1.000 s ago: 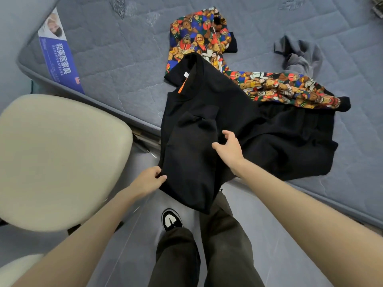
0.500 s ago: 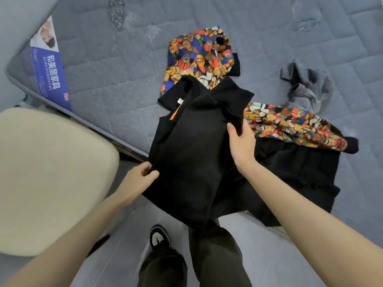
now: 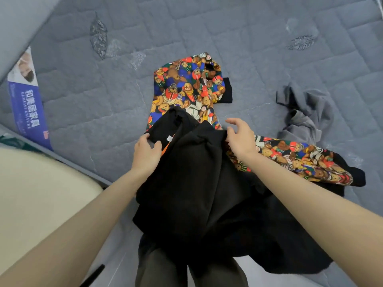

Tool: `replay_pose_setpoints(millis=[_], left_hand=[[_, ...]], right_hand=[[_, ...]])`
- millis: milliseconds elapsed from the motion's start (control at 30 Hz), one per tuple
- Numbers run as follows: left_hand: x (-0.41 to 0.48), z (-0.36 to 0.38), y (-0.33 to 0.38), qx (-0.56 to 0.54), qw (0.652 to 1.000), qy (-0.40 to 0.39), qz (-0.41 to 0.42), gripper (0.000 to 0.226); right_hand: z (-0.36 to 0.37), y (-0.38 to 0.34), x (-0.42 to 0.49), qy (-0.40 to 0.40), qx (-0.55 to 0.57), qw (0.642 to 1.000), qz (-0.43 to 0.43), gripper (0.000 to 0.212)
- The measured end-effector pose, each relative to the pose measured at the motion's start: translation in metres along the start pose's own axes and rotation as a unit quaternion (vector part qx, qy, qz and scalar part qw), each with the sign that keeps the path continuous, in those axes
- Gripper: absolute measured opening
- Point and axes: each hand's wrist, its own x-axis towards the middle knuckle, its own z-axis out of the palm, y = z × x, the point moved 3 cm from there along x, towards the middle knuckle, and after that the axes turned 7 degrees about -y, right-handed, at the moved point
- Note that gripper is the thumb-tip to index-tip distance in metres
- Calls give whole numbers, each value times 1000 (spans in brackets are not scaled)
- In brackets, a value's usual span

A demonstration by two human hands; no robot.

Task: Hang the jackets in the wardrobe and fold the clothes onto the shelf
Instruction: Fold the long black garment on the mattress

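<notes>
Black garment (image 3: pixel 196 183) draped over the mattress (image 3: pixel 207 27) edge; left hand (image 3: pixel 147 154) pinches its collar by the label (image 3: pixel 169 138), right hand (image 3: pixel 240 138) grips the doubled shoulder, apparently to align a fold; bear-print garment (image 3: pixel 186 90) lies partly under it

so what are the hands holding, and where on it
The black garment: the left hand grips it at the collar beside the white tag, the right hand holds its upper folded edge.

grey quilted mattress (image 3: pixel 103 112), cream chair (image 3: pixel 41 193) — pale floor (image 3: pixel 124 255)
</notes>
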Motion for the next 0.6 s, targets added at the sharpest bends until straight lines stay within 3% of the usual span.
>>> replay_pose_setpoints(millis=[100, 267, 367, 500, 600], left_hand=[[37, 1, 12, -17, 998, 24, -48, 53], [93, 4, 20, 93, 988, 44, -119, 58], [118, 3, 19, 149, 981, 16, -121, 55], [138, 0, 51, 183, 981, -9, -64, 43], [145, 4, 114, 124, 989, 10, 78, 35]], right_hand=[[8, -8, 31, 5, -32, 999, 8, 31], [31, -5, 73, -48, -77, 993, 70, 42], [36, -2, 87, -63, -107, 987, 101, 17], [16, -8, 91, -23, -46, 994, 98, 12], [-25, -25, 100, 76, -5, 995, 65, 6]])
